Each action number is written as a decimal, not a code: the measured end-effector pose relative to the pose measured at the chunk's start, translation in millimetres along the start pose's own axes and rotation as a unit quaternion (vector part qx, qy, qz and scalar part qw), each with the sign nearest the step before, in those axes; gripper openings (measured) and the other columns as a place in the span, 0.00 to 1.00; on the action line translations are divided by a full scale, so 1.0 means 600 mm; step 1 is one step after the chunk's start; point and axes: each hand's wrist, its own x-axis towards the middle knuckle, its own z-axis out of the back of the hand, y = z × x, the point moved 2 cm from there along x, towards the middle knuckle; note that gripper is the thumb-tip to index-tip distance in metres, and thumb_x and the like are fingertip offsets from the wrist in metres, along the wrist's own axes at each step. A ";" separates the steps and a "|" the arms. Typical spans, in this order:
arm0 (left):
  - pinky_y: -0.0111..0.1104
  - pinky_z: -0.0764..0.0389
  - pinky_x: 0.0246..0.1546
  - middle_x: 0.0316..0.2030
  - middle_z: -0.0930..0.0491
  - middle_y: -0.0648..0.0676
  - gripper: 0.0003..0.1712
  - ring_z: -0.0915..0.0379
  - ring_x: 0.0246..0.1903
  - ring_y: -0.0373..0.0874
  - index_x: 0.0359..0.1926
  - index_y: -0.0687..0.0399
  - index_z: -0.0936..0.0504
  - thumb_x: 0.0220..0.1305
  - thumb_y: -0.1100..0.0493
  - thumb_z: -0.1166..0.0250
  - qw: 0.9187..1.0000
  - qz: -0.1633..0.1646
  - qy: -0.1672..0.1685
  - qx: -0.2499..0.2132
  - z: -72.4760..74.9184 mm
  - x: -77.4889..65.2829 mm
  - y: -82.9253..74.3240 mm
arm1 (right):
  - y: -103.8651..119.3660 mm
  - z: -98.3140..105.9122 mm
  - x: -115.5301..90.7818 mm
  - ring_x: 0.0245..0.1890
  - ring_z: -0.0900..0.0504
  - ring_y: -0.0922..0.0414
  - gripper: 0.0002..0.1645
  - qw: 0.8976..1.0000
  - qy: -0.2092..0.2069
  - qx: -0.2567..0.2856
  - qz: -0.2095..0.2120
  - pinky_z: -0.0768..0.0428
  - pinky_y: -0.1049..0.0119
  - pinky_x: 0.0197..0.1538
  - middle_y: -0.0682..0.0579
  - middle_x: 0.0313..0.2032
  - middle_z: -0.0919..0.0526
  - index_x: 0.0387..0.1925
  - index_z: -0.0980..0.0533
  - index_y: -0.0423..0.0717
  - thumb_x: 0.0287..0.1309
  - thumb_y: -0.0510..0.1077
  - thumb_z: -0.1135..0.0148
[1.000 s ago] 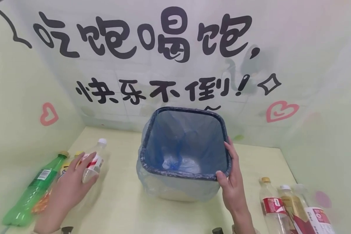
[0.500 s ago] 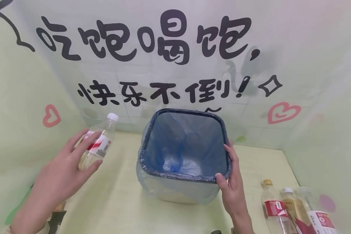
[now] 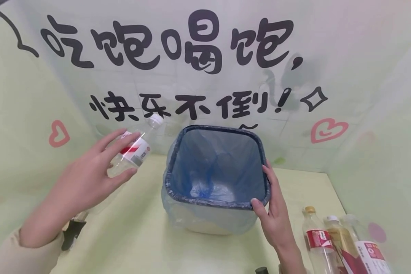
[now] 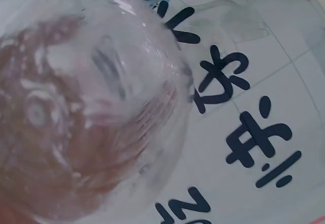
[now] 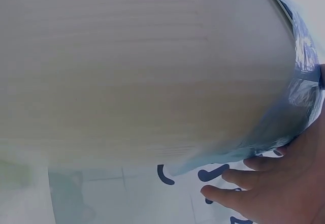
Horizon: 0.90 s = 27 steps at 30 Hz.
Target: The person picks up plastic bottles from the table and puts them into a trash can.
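My left hand [image 3: 92, 171] grips a clear plastic bottle [image 3: 137, 150] with a white cap and a white-and-red label, lifted above the table and tilted with its cap toward the bin. In the left wrist view the bottle's rounded base [image 4: 96, 107] fills the left side, and the hand shows blurred through it. A square trash bin [image 3: 222, 205] lined with a thin blue bag stands left of my right hand [image 3: 277, 217], which holds the bin's right side near the rim. In the right wrist view, the fingers [image 5: 238, 176] lie beside the bagged bin wall [image 5: 152, 82].
At the right of the table [image 3: 123, 243] lie several bottles: one with a gold cap [image 3: 318, 238], a gold-and-red one [image 3: 344, 243] and a clear one with a white label [image 3: 373, 253]. A wall [image 3: 198, 83] with black lettering rises behind the bin.
My left hand has lifted the bottle off the table's left side and carried it up and right toward the bin. The right hand stays at the bin's side.
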 end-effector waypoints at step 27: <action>0.44 0.21 0.30 0.73 0.41 0.51 0.43 0.19 0.42 0.51 0.75 0.28 0.40 0.62 0.45 0.32 0.993 -0.059 0.100 0.012 0.015 0.093 -0.107 | 0.006 0.008 0.004 0.77 0.52 0.52 0.45 0.999 0.022 -0.045 0.021 0.49 0.72 0.72 0.51 0.78 0.51 0.76 0.46 0.49 0.60 0.35 0.40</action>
